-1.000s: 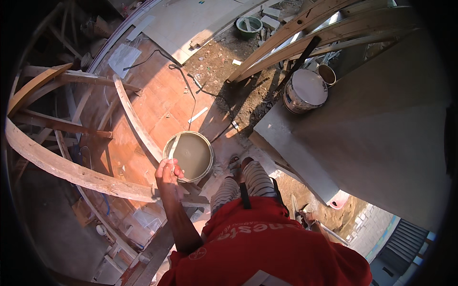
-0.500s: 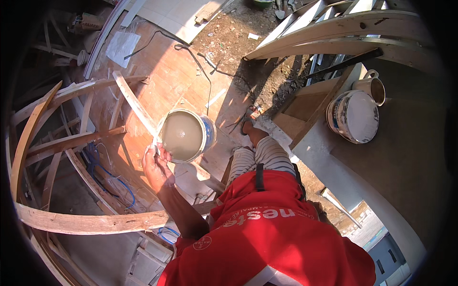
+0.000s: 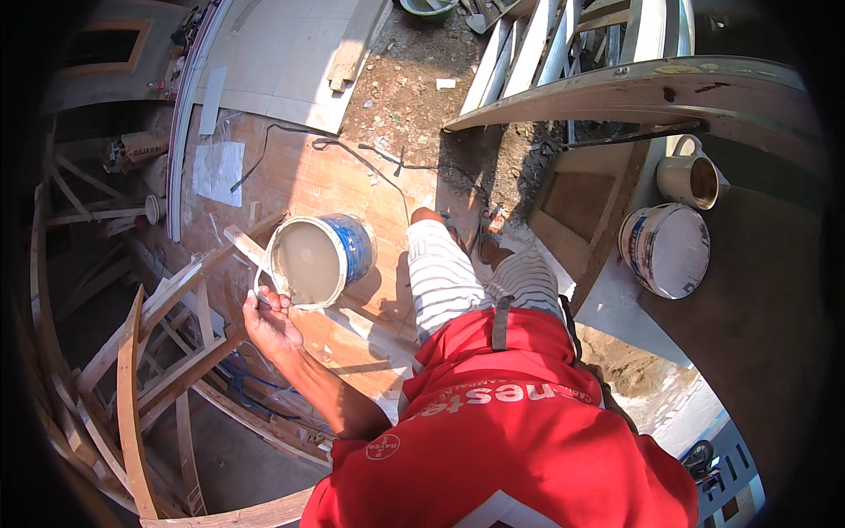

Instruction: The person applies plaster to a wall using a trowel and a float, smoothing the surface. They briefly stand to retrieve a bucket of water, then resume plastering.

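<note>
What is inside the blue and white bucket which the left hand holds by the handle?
The bucket contains a greyish, liquid-looking mixture. Its opaque surface hides whatever lies beneath.

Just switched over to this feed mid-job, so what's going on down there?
A person in a red shirt has the left hand closed on the handle of a blue-and-white bucket with greyish contents. Whether the bucket touches the floor is hard to tell. The right hand is not visible. Over to the right, a white-topped bucket stands next to a mug, and wooden beams stand at the left.
</note>
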Available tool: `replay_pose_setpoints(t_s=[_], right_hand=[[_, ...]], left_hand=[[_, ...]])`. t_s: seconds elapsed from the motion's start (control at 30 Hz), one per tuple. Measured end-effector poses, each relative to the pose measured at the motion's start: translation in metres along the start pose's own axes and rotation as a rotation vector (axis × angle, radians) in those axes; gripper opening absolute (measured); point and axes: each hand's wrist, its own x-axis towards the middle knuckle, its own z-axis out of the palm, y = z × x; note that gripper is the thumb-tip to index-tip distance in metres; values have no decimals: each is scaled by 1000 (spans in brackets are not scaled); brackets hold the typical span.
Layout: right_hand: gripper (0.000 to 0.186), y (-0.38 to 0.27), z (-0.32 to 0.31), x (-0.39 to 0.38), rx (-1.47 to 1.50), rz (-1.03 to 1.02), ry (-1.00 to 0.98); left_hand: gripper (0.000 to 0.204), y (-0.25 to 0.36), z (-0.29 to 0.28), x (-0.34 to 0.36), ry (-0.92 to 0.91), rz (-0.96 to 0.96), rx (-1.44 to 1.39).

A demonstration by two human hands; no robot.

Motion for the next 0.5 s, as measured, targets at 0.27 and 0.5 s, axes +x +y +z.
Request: replay_pose_setpoints(t_s=[0.27, 0.5], right_hand=[[27, -171, -57, 101, 467, 413, -68], [37, -316, -119, 137, 819, 741, -190]], left_hand=[[15, 22, 37, 115, -81, -118, 66], [15, 17, 70, 223, -283, -243, 138]])
